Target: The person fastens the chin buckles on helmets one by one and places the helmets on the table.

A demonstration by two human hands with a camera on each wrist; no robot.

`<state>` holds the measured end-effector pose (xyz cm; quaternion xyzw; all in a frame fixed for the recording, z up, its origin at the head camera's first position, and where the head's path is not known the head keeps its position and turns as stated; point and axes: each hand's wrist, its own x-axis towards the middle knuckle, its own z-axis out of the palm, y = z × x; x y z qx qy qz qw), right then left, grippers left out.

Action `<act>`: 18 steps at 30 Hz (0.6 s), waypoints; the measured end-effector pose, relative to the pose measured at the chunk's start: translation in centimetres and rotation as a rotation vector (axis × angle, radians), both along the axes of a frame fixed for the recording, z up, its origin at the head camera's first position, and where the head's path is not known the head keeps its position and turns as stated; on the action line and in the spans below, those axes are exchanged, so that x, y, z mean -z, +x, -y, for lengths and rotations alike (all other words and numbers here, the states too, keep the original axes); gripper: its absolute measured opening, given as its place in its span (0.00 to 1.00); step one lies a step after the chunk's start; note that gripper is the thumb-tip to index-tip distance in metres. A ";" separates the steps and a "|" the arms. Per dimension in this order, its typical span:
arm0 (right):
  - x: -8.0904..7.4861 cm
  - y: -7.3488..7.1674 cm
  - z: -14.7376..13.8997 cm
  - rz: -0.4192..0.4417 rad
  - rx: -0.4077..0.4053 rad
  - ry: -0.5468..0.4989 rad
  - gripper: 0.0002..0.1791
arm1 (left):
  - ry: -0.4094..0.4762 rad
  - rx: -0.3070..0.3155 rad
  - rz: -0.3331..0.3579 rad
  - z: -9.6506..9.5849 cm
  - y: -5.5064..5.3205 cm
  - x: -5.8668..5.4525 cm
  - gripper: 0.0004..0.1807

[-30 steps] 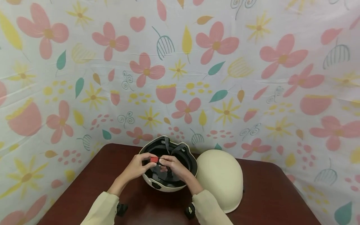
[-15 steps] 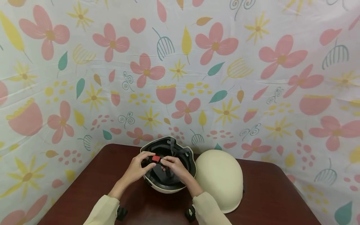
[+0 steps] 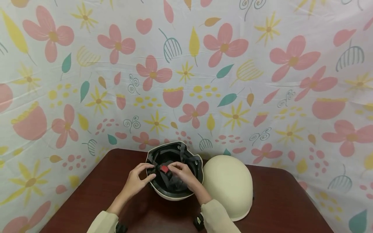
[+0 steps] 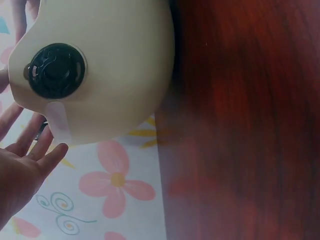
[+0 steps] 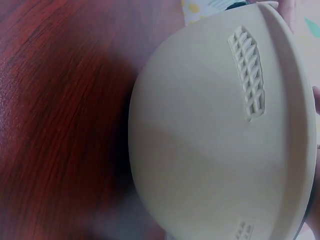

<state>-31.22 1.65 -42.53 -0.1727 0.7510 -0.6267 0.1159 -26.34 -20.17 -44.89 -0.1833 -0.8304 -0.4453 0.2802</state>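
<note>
An upturned cream helmet [image 3: 172, 198] with a black lining and dark straps lies on the table in the head view. My right hand [image 3: 184, 174] reaches over its opening and pinches the chin strap by a red and black buckle [image 3: 164, 169]. At the left rim, my left hand [image 3: 135, 181] has its thumb and fingers spread apart, the fingertips near a dark strap. The left wrist view shows that hand [image 4: 22, 170] beside the helmet shell [image 4: 120, 60] and its round black knob [image 4: 56, 71]. In the right wrist view, the shell [image 5: 210, 130] hides most of the right hand.
A second cream helmet [image 3: 228, 186] sits dome up, close against the right side of the first. Both are on a dark reddish table [image 3: 279, 200] with rounded far corners. Behind it hangs a flower-patterned cloth [image 3: 186, 81].
My left hand has come off the red buckle and moved left, its fingers parting. The right hand keeps its pinch by the buckle, which now sits slightly lower and further right.
</note>
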 end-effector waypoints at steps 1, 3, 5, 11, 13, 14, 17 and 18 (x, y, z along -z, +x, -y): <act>0.0 0.0 -0.1 -0.004 -0.002 -0.001 0.20 | 0.004 -0.005 -0.004 0.0 0.0 0.1 0.16; 0.0 0.1 -0.2 -0.016 -0.005 -0.003 0.20 | 0.011 -0.010 -0.007 0.0 -0.1 0.4 0.15; 0.0 0.1 -0.4 -0.042 -0.001 0.003 0.19 | 0.009 -0.012 0.001 0.1 0.0 0.6 0.15; -0.2 -0.2 -1.2 -0.224 0.073 0.054 0.15 | 0.015 -0.009 0.065 -0.1 0.5 0.6 0.15; -0.2 -0.3 -1.6 -0.306 0.110 0.078 0.13 | 0.026 -0.013 0.084 -0.1 0.6 0.7 0.15; -0.2 -0.4 -1.8 -0.331 0.136 0.091 0.11 | 0.033 -0.015 0.093 -0.2 0.7 0.7 0.15; -0.4 -0.5 -2.7 -0.413 0.232 0.068 0.08 | 0.048 -0.020 0.117 -0.1 0.7 0.9 0.16; -0.4 -0.7 -3.0 -0.434 0.276 0.064 0.07 | 0.049 -0.022 0.123 -0.1 0.7 0.9 0.16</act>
